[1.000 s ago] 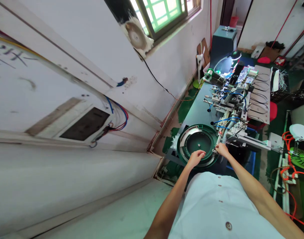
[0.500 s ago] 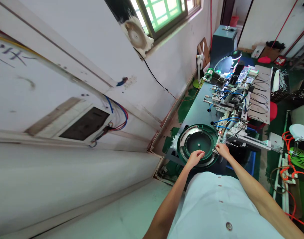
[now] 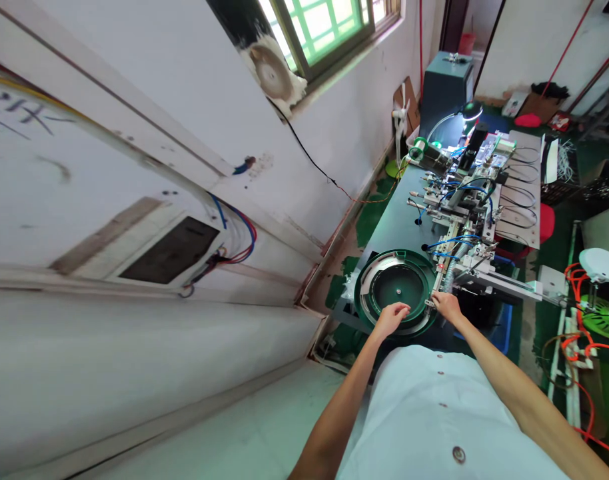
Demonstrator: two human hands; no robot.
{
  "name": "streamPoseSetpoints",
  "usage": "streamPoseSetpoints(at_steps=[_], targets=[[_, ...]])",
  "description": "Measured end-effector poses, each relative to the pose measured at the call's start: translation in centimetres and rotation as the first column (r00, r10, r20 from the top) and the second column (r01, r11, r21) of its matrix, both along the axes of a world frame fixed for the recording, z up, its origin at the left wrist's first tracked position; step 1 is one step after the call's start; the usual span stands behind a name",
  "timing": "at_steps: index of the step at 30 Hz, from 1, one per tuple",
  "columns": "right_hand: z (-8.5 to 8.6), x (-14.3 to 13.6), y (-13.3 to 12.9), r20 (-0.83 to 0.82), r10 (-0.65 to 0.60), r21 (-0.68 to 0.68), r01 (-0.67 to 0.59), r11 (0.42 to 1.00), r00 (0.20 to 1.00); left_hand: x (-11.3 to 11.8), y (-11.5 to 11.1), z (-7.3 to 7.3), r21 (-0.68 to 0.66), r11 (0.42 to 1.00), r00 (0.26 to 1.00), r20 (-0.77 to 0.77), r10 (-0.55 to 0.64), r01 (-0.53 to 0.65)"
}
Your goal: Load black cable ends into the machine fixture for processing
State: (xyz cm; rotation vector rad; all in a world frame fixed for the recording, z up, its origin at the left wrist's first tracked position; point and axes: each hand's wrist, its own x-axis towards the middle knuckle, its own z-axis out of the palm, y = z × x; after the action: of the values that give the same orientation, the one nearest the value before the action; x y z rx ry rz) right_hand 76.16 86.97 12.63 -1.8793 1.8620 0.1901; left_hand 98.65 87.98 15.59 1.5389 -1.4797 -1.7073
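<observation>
A round green vibratory feeder bowl (image 3: pixel 360 287), with a pale ring inside and a small bolt at its centre, sits at the near end of the bench. My left hand (image 3: pixel 392 319) is over the bowl's near side, its fingers drawn together; anything between them is too small to see. At the bowl's right edge, my right hand (image 3: pixel 447 306) has its fingers pinched together at the near end of a narrow metal feed track (image 3: pixel 440 273). Whatever its fingertips hold is hidden. A small red light glows on the track just beyond that hand.
Beyond the bowl, the dark bench (image 3: pixel 402 220) carries an assembly machine (image 3: pixel 464 193) with blue air tubes and a lit lamp (image 3: pixel 471 112). A metal rail (image 3: pixel 514 285) juts out to the right. The white wall (image 3: pixel 279 200) runs along the left; orange hoses (image 3: pixel 577 340) hang at right.
My right hand has shifted very slightly at the end of the track. My left hand stays in the same place over the bowl.
</observation>
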Motion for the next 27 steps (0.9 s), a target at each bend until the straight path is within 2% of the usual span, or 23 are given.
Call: streamPoseSetpoints(at_steps=[8, 14, 27], targets=[[1.0, -1.5, 1.4, 0.049, 0.008, -0.047, -0.006, 0.999, 0.999, 0.5, 0.2, -0.6, -0.015, 1.000, 1.000, 0.004, 0.014, -0.014], [1.4, -1.8, 1.9, 0.117, 0.097, -0.032, -0.094, 0.995, 0.988, 0.5, 0.5, -0.9, -0.008, 1.000, 1.000, 0.007, 0.011, -0.011], [2.0, -1.1, 0.9, -0.003, 0.170, 0.044, -0.170, 0.985, 0.985, 1.5, 1.3, -0.3, 0.001, 1.000, 1.000, -0.013, -0.006, 0.006]])
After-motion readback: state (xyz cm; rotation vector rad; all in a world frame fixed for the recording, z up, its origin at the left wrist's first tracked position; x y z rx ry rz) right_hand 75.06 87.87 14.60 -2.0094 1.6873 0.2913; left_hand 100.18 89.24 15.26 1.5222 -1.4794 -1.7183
